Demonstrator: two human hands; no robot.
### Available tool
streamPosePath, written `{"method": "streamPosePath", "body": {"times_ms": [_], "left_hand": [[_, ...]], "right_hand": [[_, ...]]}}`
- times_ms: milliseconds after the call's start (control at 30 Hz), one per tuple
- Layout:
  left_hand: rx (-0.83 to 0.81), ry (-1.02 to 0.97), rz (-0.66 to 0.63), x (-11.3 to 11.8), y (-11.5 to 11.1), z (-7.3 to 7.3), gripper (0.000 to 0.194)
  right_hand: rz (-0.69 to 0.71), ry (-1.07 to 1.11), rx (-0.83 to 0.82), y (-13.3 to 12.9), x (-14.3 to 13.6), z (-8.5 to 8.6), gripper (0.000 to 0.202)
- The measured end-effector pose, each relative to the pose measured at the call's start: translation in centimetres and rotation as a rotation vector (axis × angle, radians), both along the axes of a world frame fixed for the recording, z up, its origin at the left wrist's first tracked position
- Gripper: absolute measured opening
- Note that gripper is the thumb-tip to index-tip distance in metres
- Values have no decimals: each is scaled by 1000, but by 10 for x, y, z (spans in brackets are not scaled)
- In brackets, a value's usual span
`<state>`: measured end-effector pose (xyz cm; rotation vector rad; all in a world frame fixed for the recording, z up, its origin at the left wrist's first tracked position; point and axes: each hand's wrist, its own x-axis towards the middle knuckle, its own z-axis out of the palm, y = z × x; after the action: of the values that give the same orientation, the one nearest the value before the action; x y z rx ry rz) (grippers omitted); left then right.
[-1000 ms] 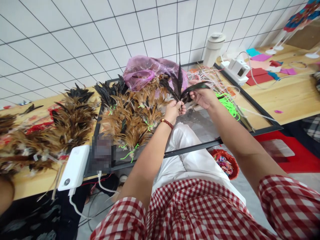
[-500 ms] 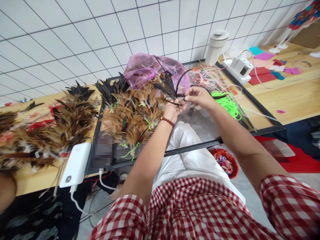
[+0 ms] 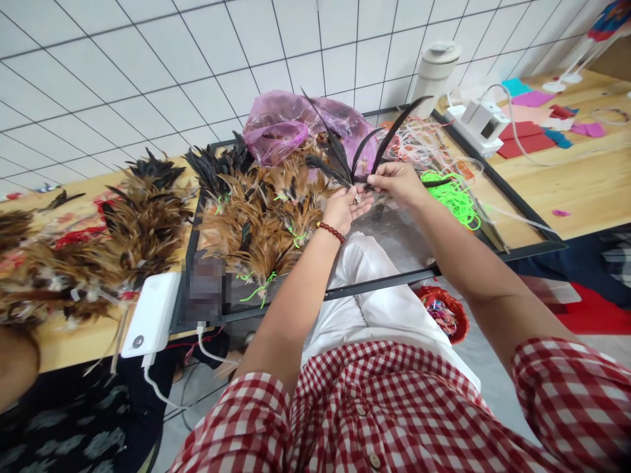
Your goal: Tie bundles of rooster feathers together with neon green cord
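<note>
The left arm (image 3: 294,299) and the right arm (image 3: 466,266) both reach forward from the body and slant inward, bringing the left grip (image 3: 346,206) and the right grip (image 3: 401,184) just beside each other. On the left, the palm is turned partly up, the thumb pressed toward the index finger, the other fingers loosely bent and pointing rightward. On the right, the knuckles face upward, with thumb and index finger closed in a pinch
</note>
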<state>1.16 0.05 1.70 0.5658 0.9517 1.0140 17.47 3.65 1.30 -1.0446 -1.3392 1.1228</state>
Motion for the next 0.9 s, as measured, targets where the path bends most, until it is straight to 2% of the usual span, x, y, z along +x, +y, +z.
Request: {"method": "streamPosePath", "body": {"times_ms": [100,233,367,500,600,667,767,900], "left_hand": [[11,0,-21,2,-1,-1,14],[17,55,-38,3,-3,-1,12],[61,119,-93,5,-3,-2,12],[93,38,67,5,0,-3,19],[93,-22,161,2,4,-3,19],[90,-40,187,0,6,-5,17],[84,-57,210,-1,7,-7,16],[88,-54,217,-1,8,-8,17]], "right_hand": [[39,34,-24,-2,-5,-4,42],[14,-6,-16,-4,-11,-6,40],[28,-106,51,1,5,4,32],[-83,-273,149,3,41,16,17],[52,-527,112,3,57,16,16],[169,-693,88,2,57,12,19],[215,-858,76,1,51,9,18],[195,-761,73,-3,44,13,6]]}}
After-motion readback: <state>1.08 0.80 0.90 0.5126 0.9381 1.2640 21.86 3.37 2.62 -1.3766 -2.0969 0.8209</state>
